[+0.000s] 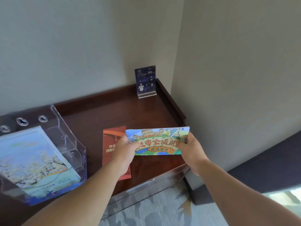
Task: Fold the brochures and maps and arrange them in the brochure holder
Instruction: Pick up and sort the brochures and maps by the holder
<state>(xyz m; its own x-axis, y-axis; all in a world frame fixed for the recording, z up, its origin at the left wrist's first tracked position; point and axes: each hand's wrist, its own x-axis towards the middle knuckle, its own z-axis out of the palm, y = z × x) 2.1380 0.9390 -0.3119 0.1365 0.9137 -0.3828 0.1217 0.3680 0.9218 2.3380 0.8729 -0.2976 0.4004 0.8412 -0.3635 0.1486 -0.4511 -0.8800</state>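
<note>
While left grip (123,154) and right grip (193,153) pinch the map (157,141) | red brochure (109,144) left of map | holder (73,144) farther left, seemingly stocked.

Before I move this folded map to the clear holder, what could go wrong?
The left hand and right hand pinch the colourful cartoon paper map only at its ends; its folds might spring open. The red paper brochure lies under the left wrist; a sweep could drag it along.

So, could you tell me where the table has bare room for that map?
Bare table runs along the back, between the holder and the sign, behind the red brochure. The front is crowded: holder left, brochure under the left hand and map.
</note>
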